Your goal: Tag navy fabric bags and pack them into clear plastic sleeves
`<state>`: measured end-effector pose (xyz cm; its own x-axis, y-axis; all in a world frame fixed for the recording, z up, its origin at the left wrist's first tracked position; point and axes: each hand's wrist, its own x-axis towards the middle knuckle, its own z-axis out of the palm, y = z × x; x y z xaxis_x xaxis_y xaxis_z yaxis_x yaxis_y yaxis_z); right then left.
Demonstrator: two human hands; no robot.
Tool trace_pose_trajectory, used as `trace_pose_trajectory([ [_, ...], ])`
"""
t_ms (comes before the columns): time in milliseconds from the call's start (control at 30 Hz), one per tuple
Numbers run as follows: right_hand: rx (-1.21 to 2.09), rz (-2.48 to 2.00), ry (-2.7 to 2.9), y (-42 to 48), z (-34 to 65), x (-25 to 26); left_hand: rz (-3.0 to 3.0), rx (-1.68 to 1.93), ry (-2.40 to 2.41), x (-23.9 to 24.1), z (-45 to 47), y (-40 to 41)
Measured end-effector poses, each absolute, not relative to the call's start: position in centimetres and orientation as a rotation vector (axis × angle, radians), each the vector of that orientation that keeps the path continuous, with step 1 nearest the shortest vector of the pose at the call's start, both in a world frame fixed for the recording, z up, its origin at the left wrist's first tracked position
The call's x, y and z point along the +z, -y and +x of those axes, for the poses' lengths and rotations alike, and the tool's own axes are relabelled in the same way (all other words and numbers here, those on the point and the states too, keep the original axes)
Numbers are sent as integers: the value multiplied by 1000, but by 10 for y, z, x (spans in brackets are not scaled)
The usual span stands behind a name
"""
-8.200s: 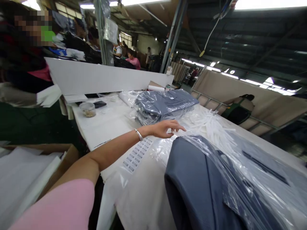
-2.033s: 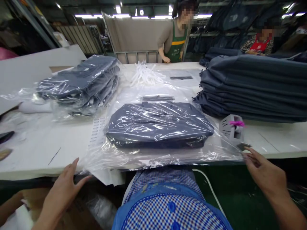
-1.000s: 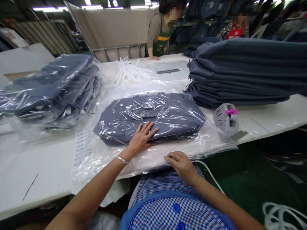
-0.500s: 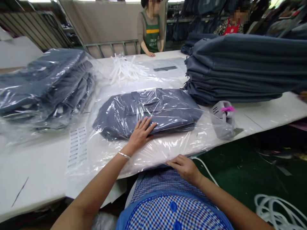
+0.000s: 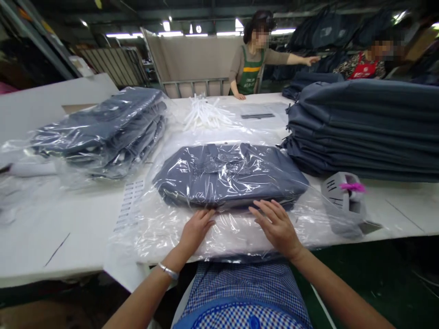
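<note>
A folded dark blue garment (image 5: 229, 176) lies inside a clear plastic bag (image 5: 154, 228) on the white table (image 5: 78, 224), right in front of me. My left hand (image 5: 195, 230) rests flat on the bag's loose open end, fingers stretched toward the garment's near edge. My right hand (image 5: 277, 226) lies beside it, fingers spread on the same plastic flap, touching the garment's front edge. Neither hand grips anything.
A stack of bagged garments (image 5: 103, 130) sits at the left, a tall stack of unbagged dark garments (image 5: 363, 130) at the right. A grey tape dispenser (image 5: 345, 196), a barcode label sheet (image 5: 130, 203), and white plastic strips (image 5: 206, 116) lie around. A person in a green apron (image 5: 252, 68) stands across the table.
My left hand slid off the top of the garment down to the bag's open flap. My right hand moved up from the table edge to the garment's near edge.
</note>
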<state>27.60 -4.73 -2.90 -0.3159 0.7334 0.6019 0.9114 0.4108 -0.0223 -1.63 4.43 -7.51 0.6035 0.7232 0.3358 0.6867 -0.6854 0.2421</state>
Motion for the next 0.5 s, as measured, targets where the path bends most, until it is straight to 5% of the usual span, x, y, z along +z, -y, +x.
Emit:
trace_pose_trajectory([
  [233, -606, -1416, 2150, 15, 295, -30, 2643, 381, -1403, -65, -7, -39],
  [500, -348, -1232, 2462, 24, 297, -35, 2593, 255, -1372, -46, -22, 0],
])
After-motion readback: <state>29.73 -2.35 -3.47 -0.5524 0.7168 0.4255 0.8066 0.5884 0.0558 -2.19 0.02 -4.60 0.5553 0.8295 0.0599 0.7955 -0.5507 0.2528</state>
